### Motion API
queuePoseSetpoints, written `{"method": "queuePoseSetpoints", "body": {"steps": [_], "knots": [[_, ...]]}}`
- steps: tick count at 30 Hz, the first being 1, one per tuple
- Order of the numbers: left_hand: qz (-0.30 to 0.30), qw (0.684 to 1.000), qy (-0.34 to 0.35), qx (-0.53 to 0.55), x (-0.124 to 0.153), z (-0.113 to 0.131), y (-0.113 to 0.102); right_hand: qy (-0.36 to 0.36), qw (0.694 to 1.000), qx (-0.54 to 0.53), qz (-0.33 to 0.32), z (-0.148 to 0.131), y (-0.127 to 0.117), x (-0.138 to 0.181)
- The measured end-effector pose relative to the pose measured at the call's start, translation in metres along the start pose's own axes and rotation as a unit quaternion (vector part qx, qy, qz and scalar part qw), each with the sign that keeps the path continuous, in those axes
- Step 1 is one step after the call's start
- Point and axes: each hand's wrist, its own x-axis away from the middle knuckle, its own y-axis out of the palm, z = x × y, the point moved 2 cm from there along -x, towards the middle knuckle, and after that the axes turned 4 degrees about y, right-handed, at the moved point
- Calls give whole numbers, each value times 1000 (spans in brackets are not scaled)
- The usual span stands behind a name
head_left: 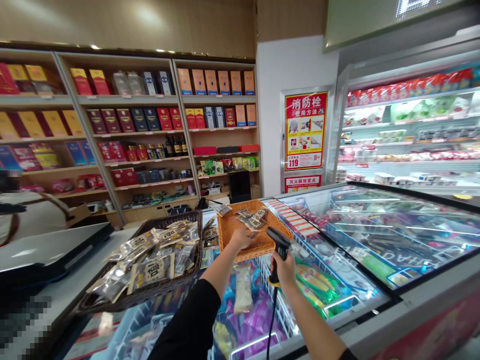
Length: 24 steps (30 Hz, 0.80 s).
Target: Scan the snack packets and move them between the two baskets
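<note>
My left hand [242, 237] reaches into an orange woven basket [232, 225] that rests on top of the chest freezer; its fingers lie on the basket floor, and I cannot see whether they hold a packet. Several small snack packets [252, 219] lie in the basket just beyond that hand. My right hand [284, 270] is closed round the handle of a black barcode scanner [278, 242], whose head points toward the basket. The scanner's cable [270, 320] hangs down in front of the freezer.
A dark woven basket [176, 287] piled with several snack packets sits to the left on the freezer. The glass-topped freezer [375, 235] stretches right. A counter with a grey machine [48, 250] lies far left. Shelves of boxed goods [150, 120] line the back wall.
</note>
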Motion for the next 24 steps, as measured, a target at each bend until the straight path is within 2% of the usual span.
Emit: {"method": "queuePoseSetpoints", "body": {"steps": [2, 4, 6, 7, 10, 14, 16, 19, 24], "knots": [[17, 993, -44, 111, 4, -8, -17, -7, 1000, 17, -2, 1, -1, 1], [28, 957, -72, 280, 12, -17, -37, -20, 999, 41, -10, 1, 2, 6], [39, 917, -57, 392, 23, -29, -60, -33, 996, 65, -41, -2, 12, 14], [50, 911, -39, 408, 30, -36, -71, -40, 994, 79, -66, -3, 20, 21], [106, 922, 11, 372, 51, -56, -96, -72, 978, 141, -138, -7, 47, 44], [174, 913, 52, 366, 70, -73, -105, -155, 944, 242, -161, -6, 74, 74], [192, 909, 65, 364, 72, -75, -103, -179, 932, 268, -168, -3, 79, 83], [218, 905, 74, 359, 70, -74, -100, -176, 924, 285, -183, 3, 79, 86], [224, 902, 76, 361, 67, -77, -98, -144, 932, 288, -165, 10, 75, 82]]}}
